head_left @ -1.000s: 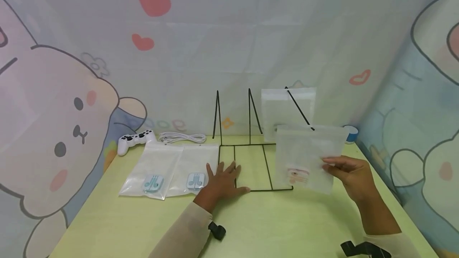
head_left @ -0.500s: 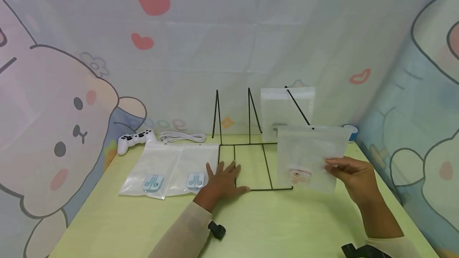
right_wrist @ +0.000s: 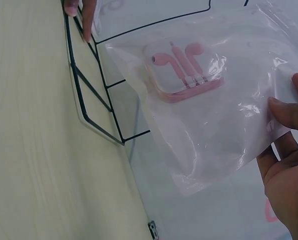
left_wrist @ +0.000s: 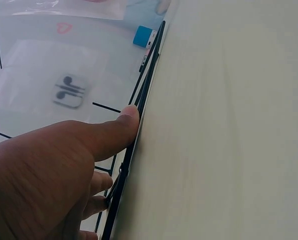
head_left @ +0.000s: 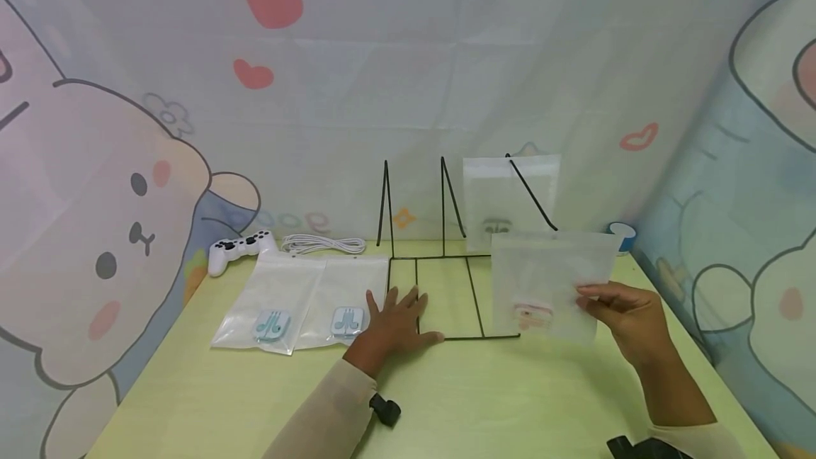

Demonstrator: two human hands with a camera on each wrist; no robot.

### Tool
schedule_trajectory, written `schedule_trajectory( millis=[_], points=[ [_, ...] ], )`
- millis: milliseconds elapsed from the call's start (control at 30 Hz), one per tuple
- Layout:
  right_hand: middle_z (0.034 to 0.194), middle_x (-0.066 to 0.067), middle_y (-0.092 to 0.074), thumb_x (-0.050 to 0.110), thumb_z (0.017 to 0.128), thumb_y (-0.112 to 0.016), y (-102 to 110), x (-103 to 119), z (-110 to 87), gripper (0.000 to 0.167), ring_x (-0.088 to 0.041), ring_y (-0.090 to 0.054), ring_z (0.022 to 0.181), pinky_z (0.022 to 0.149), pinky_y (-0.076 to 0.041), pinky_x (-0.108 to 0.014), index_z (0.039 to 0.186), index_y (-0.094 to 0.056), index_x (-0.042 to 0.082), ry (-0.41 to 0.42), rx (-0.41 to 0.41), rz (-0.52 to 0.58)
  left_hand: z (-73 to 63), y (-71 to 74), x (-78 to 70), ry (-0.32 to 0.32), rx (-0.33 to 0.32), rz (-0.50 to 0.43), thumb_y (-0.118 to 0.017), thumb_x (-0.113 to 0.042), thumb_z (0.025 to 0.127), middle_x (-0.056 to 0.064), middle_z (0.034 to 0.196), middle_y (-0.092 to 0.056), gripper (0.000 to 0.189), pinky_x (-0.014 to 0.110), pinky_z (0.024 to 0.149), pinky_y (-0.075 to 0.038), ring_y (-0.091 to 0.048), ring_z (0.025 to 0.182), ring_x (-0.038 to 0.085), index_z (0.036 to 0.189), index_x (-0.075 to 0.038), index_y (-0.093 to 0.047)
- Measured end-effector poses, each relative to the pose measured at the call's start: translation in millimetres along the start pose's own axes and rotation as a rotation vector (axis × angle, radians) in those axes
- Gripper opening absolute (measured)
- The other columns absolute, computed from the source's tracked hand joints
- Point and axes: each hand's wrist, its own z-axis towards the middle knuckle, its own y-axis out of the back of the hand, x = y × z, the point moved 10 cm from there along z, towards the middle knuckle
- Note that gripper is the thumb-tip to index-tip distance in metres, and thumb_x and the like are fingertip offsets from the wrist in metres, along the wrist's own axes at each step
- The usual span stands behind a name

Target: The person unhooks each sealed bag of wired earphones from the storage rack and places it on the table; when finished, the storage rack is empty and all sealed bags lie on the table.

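My right hand pinches the side edge of a clear zip bag. Inside lies a case of pink earphones. The bag hangs upright in front of the right hook of a black wire display rack, its top edge just below the hook's tip. On that hook, further back, hangs another clear bag with a grey earphone case. My left hand lies with fingers spread on the rack's base, the thumb resting on the front wire.
Two clear bags with blue earphone cases lie left of the rack. Behind them are a white game controller and a coiled white cable. A blue and white round item stands at the back right. Two other rack hooks hold nothing.
The bag in my right hand has dropped slightly, its top edge passing from level with the hook's tip to just below it. My left hand has stayed in place.
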Motion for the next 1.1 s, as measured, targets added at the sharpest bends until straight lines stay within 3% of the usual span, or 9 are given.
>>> schedule_trajectory(
  millis=[300,500,600,733,833,967,1100],
  points=[
    [0.103,0.005,-0.086,-0.035,0.085,-0.063,6,-14,0.4,0.041,-0.007,-0.083,0.092,0.082,-0.064,-0.019,0.109,-0.083,-0.008,-0.058,-0.025,-0.129,-2.1,0.2,-1.0,-0.001,0.001,-0.008,-0.061,-0.073,0.100,0.006,0.180,-0.034,0.090,0.087,0.124,-0.001,-0.023,0.168,0.049,0.170,-0.020,-0.042],
    [0.079,0.004,-0.074,-0.020,0.088,-0.077,21,-32,7.1,0.030,-0.005,-0.080,0.083,0.074,-0.062,-0.018,0.113,-0.084,-0.004,-0.173,-0.075,-0.236,0.3,-1.9,1.0,-0.001,-0.001,0.000,-0.060,-0.076,0.099,0.006,0.180,-0.034,0.092,0.087,0.125,-0.001,-0.023,0.168,0.048,0.170,-0.020,-0.042],
    [0.074,0.005,-0.068,-0.015,0.088,-0.081,30,-41,10.5,0.030,-0.002,-0.069,0.074,0.070,-0.059,-0.017,0.114,-0.085,0.000,-0.210,-0.081,-0.294,2.4,-4.3,2.8,-0.001,-0.002,0.010,-0.059,-0.077,0.099,0.005,0.180,-0.034,0.093,0.087,0.125,-0.002,-0.023,0.168,0.047,0.170,-0.021,-0.041],
    [0.075,0.006,-0.069,-0.015,0.090,-0.078,38,-47,14.7,0.033,-0.006,-0.056,0.069,0.067,-0.055,-0.018,0.118,-0.084,0.001,-0.212,-0.044,-0.344,2.5,-5.0,3.2,-0.003,-0.006,0.005,-0.059,-0.077,0.099,0.006,0.180,-0.035,0.093,0.087,0.124,-0.002,-0.024,0.168,0.048,0.170,-0.021,-0.042],
    [0.078,0.006,-0.070,-0.019,0.091,-0.074,44,-50,17.3,0.038,-0.006,-0.058,0.071,0.067,-0.054,-0.018,0.121,-0.083,0.002,-0.206,-0.026,-0.292,1.7,-4.0,2.7,-0.002,-0.005,0.003,-0.059,-0.077,0.099,0.006,0.180,-0.034,0.092,0.087,0.125,-0.002,-0.023,0.168,0.048,0.170,-0.021,-0.042],
    [0.081,0.005,-0.071,-0.027,0.091,-0.066,54,-53,20.1,0.048,-0.005,-0.060,0.074,0.067,-0.056,-0.016,0.123,-0.084,0.005,-0.218,-0.019,-0.106,1.4,-2.3,1.6,-0.001,-0.003,0.007,-0.059,-0.076,0.099,0.005,0.180,-0.034,0.092,0.087,0.125,-0.002,-0.024,0.168,0.047,0.171,-0.021,-0.041],
    [0.084,0.003,-0.071,-0.032,0.092,-0.057,64,-53,22.5,0.057,-0.005,-0.061,0.075,0.069,-0.058,-0.016,0.124,-0.084,0.007,-0.215,0.010,0.004,1.4,-1.0,0.7,-0.004,-0.006,0.011,-0.059,-0.075,0.099,0.005,0.180,-0.034,0.092,0.087,0.125,-0.002,-0.024,0.168,0.047,0.171,-0.021,-0.041]
  ],
)
